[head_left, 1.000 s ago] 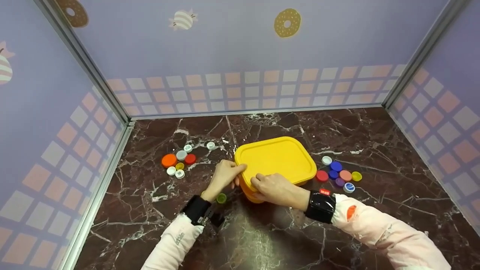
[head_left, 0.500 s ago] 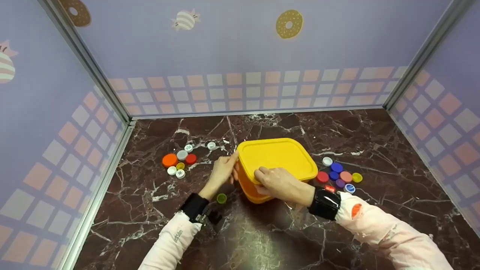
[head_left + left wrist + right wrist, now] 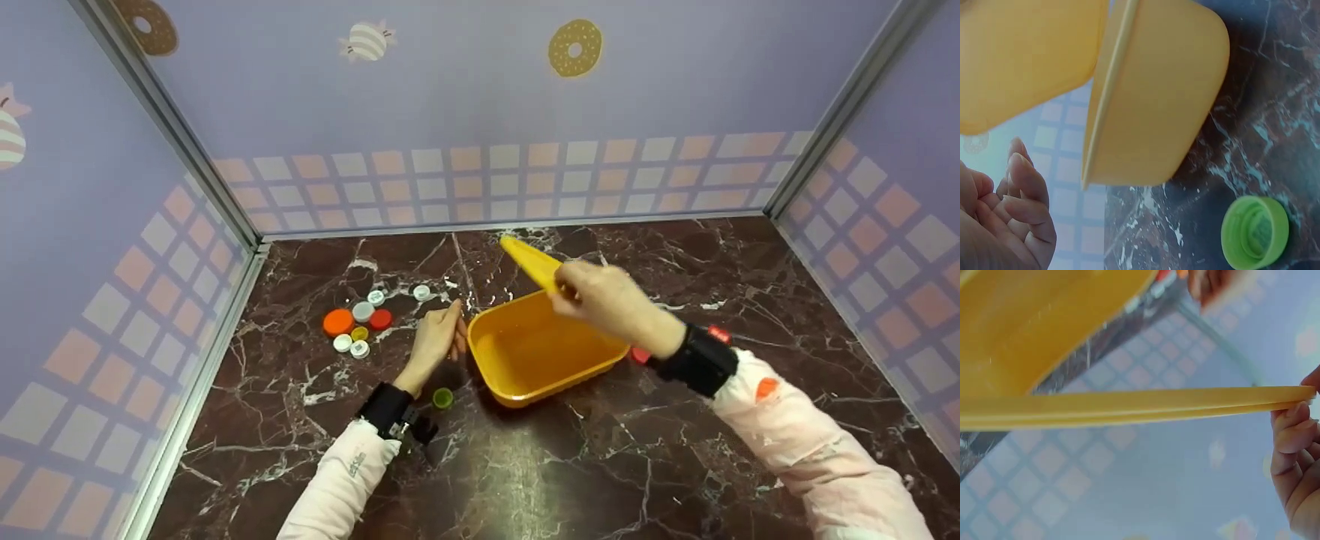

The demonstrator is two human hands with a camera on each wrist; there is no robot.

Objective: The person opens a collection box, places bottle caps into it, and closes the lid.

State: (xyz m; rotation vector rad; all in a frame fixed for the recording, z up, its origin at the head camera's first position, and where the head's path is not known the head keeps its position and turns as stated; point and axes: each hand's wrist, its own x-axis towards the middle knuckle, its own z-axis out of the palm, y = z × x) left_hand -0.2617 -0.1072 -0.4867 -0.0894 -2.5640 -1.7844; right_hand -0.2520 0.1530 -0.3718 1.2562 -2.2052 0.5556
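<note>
My right hand (image 3: 611,300) pinches the edge of a yellow lid (image 3: 529,261), which is lifted and tilted above a deep yellow-orange plastic container (image 3: 544,386). In the right wrist view the lid (image 3: 1157,406) appears edge-on, with fingers and thumb on its rim. The container stands uncovered; no contents show in the visible part of its inside. Just left of its rim is my left hand (image 3: 433,341), fingers loosely bent and holding nothing. A gap separates that hand (image 3: 1016,219) from the container wall (image 3: 1151,101) in the left wrist view.
A green bottle cap (image 3: 443,398) lies near my left wrist. Several caps, including an orange cap (image 3: 338,322) and a red cap (image 3: 381,319), lie on the left of the marble-patterned table (image 3: 570,480). A red cap (image 3: 640,355) peeks out beside my right forearm. Patterned walls enclose three sides.
The lid has come off the container, and my right hand has raised it and tilted it steeply. My left hand has let go of the rim and moved slightly left.
</note>
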